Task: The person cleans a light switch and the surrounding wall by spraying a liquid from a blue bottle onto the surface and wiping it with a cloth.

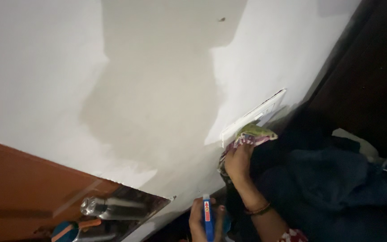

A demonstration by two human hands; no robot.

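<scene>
My right hand grips a patterned cloth of green and pink and presses it against the lower end of a white switch plate on the white wall. A beaded bracelet sits on that wrist. At the bottom edge, my left hand holds a blue bottle with a white and red label, upright and close to the wall. Only the top of that hand shows.
An orange-brown wooden door fills the lower left, with a shiny metal plate and handle. Dark blue clothes hang at the right beside a dark surface. A large shadow lies across the wall's middle.
</scene>
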